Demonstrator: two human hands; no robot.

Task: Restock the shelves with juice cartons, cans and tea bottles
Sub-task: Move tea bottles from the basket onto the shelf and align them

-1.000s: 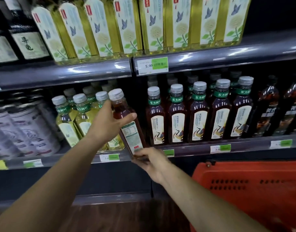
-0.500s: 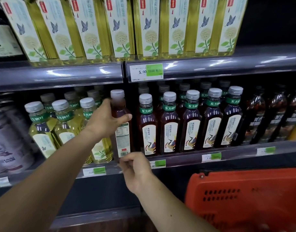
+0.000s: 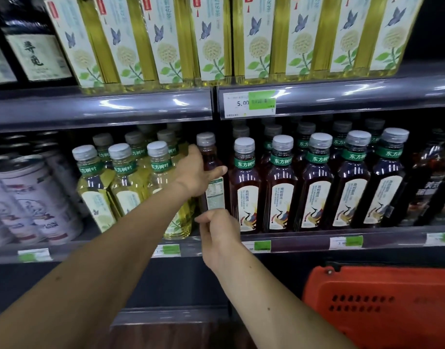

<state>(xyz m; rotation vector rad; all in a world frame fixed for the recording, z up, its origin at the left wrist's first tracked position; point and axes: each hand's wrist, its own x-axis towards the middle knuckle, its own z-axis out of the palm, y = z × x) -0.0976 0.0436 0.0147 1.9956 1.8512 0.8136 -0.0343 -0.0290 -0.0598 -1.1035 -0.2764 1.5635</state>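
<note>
A dark tea bottle [image 3: 212, 157] with a grey cap stands upright on the middle shelf [image 3: 304, 241], its back label facing me, at the left end of a row of dark tea bottles [image 3: 317, 187]. My left hand [image 3: 198, 172] is wrapped around its upper body. My right hand [image 3: 220, 235] is at its base, fingers pinched against the lower label. Pale yellow tea bottles [image 3: 125, 182] stand just to its left.
Tall yellow-green tea bottles [image 3: 211, 41] fill the upper shelf, with a 5.00 price tag [image 3: 249, 103] below them. White cans [image 3: 32, 197] sit at the far left. A red basket [image 3: 382, 306] is at the lower right. Darker bottles [image 3: 430, 177] stand far right.
The bottle went from tilted in front of the shelf to upright and further back in the row. My right hand rose from under its base to its lower label.
</note>
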